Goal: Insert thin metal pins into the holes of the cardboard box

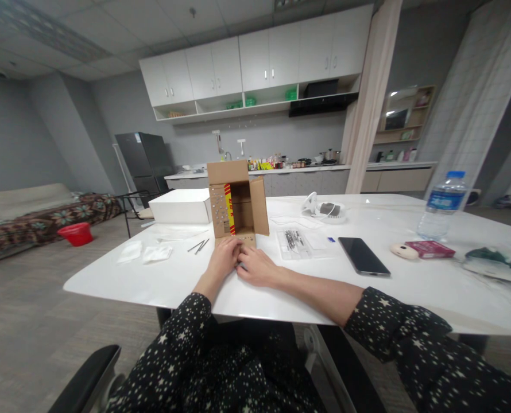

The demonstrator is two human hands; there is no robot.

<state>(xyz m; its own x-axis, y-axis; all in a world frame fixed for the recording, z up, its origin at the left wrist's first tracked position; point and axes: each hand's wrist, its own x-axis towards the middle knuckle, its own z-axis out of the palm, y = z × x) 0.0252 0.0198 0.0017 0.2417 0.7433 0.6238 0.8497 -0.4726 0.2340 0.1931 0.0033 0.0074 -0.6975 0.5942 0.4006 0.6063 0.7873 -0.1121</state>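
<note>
An open cardboard box (219, 222) stands on the white table, its mouth facing me, with one flap up and one out to the right. Rows of small shiny studs dot its left side, beside a red and yellow strip (229, 209). Its lower flap (250, 237) reaches toward me, partly covered by my hands. My left hand (225, 256) and my right hand (256, 267) meet at this flap, fingers bent and pressed together. Whatever they pinch is hidden. Right of them lies a clear plastic case (311, 245) with dark, screw-like pieces. Thin metal tools (200, 246) rest to the left.
Crumpled white tissues (157, 254) and a white box (180, 205) are on the left. To the right are a phone (363, 256), a white fan-like device (331, 211), a maroon packet (430, 249) and a tall water bottle (442, 206).
</note>
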